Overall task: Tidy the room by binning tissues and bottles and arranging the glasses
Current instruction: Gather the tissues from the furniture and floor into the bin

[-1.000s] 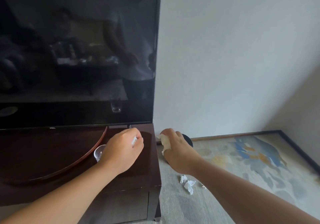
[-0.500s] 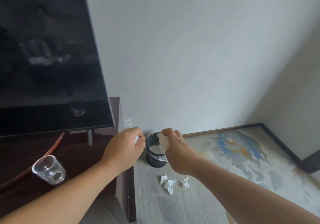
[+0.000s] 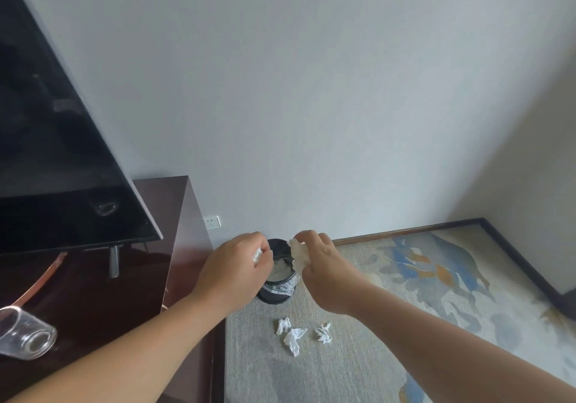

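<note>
Both hands over the bin. Left hand fingers pinch a small tissue; right hand fingers clutch a larger wad. Neither dropped yet. Three tissues on floor below the fingers; glass tipped on tabletop, unarranged.

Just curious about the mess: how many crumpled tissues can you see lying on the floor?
3, all on the grey carpet in front of the bin: one on the left, one in the middle, one on the right. The arms could hide others.
</note>
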